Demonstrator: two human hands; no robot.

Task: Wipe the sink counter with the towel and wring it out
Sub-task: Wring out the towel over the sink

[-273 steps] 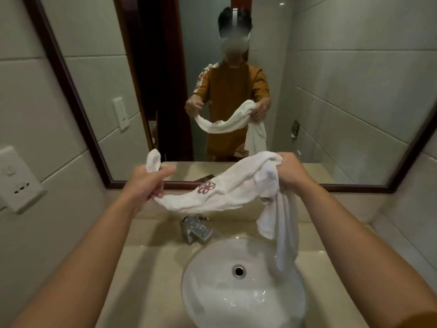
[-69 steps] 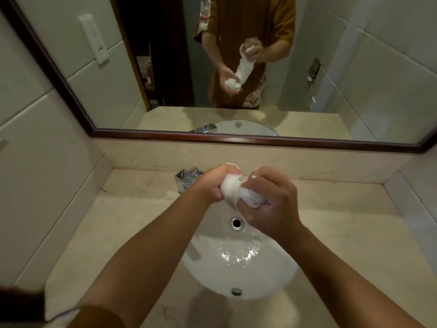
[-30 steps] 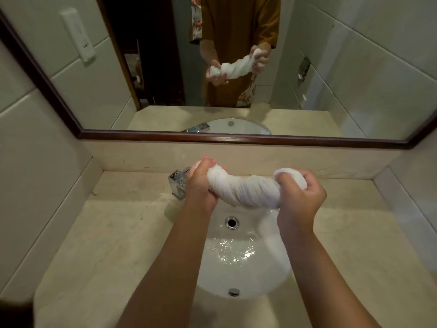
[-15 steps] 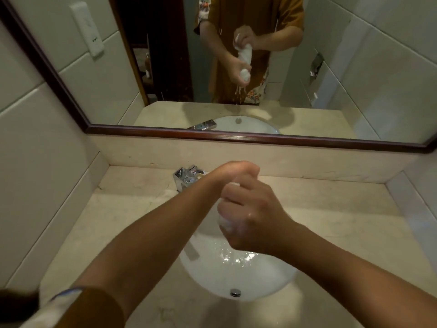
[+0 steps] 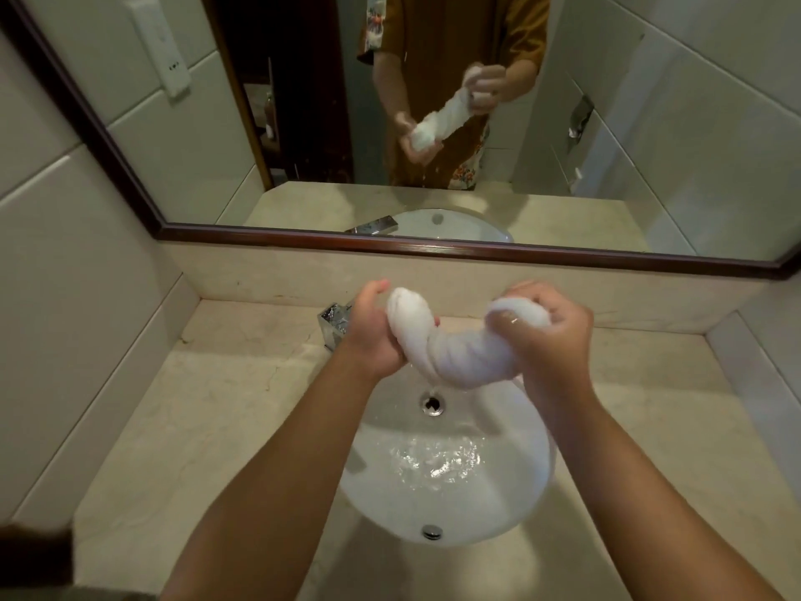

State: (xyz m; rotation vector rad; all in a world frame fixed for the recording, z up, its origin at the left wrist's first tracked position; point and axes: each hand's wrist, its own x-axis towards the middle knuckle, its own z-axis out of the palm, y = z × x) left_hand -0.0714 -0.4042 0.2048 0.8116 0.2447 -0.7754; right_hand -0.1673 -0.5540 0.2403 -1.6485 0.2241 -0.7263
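— Beige marble surface [image 5: 216,409] wraps round a white round sink basin [image 5: 511,505], with pale tiled walls on both sides and a dark wood-framed mirror [image 5: 477,249] along the back. Where is the cloth?

— Up in the air above the basin, clear of the surface. It is a white terry towel [image 5: 450,353] twisted into a thick rope, sagging a little in the middle, and both hands have it.

— How do the hands sit on it?

— Left hand [image 5: 372,336] has its fingers curled round the left end, which bulges up past the thumb. Right hand [image 5: 550,336] is clenched round the other end, knuckles toward the camera, with a knob of cloth poking out above the fingers. Both grips look tight.

— Anything coming off it?

— A thin run of water drops from the low point of the twist, just above the small round overflow hole [image 5: 431,404] in the far wall of the basin. Water ripples on the basin floor, and a chrome drain plug [image 5: 432,532] shows near the front rim.

— And the tap?

— Square chrome faucet [image 5: 333,325] sits on the surface just behind the left hand, partly hidden by it. Its reflection, the person's brown shirt and the wrung towel show in the mirror.
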